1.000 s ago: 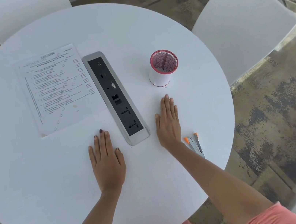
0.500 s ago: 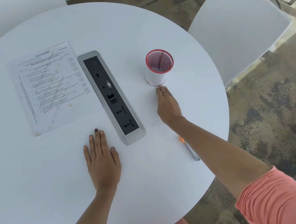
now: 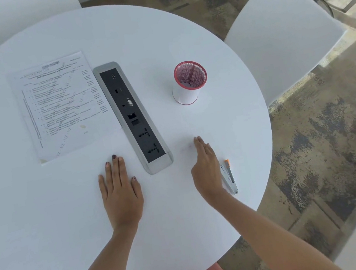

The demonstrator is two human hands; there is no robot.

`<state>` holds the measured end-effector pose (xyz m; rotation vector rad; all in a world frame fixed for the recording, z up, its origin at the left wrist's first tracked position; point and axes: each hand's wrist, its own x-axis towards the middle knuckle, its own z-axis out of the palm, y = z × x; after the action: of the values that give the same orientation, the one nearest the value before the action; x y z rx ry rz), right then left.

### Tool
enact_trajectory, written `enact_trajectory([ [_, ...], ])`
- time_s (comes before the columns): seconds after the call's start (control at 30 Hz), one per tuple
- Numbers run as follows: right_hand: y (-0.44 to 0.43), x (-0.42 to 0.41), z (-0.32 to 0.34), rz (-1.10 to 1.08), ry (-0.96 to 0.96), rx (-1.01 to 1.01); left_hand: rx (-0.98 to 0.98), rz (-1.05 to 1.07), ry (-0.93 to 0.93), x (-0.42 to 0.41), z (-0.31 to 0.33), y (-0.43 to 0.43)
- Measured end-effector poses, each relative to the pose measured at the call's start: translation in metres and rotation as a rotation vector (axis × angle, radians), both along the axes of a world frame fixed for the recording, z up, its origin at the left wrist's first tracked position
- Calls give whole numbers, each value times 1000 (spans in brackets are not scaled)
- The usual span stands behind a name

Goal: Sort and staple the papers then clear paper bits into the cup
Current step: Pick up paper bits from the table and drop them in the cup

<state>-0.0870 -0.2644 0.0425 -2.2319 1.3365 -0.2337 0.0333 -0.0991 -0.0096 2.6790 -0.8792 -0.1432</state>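
Observation:
A stack of printed papers [image 3: 61, 106] lies flat on the left half of the round white table [image 3: 47, 223]. A white cup with a red mesh inside [image 3: 188, 82] stands upright on the right half. A small silver stapler with an orange tip [image 3: 229, 176] lies near the table's right edge. My left hand [image 3: 120, 189] rests flat on the table, palm down, holding nothing. My right hand [image 3: 207, 167] stands on its edge, fingers straight and together, just left of the stapler and well below the cup. Faint paper bits lie by its fingertips.
A grey socket strip [image 3: 132, 116] is set into the table between the papers and the cup. White chairs stand at the right [image 3: 280, 36] and at the back left [image 3: 16, 15]. Patterned carpet lies beyond the table's edge.
My right hand went up to the base of the cup and has come back down beside the stapler, now turned on its edge. My left hand has stayed flat.

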Motion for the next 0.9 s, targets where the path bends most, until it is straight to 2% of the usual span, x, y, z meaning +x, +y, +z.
enact_trajectory([
  [0.13, 30, -2, -5, -40, -49, 66, 0, 0, -4, 0, 0, 0],
  [0.27, 47, -2, -30, -66, 50, -5, -10, 4, -13, -1, 0, 0],
  [0.47, 29, 20, -39, -130, 137, -70, -4, 3, -12, 0, 0, 0],
  [0.63, 13, 30, -36, 60, 92, -101, 3, 5, 1, -1, 0, 0],
  [0.7, 10, 24, -37, 190, 78, -189, 4, 1, 1, 0, 0, 1],
  [0.83, 8, 10, -28, 338, 175, -384, 2, 0, 4, 0, 0, 1],
  [0.9, 12, 5, -21, 374, 250, -415, -1, 2, 8, 0, -1, 1],
])
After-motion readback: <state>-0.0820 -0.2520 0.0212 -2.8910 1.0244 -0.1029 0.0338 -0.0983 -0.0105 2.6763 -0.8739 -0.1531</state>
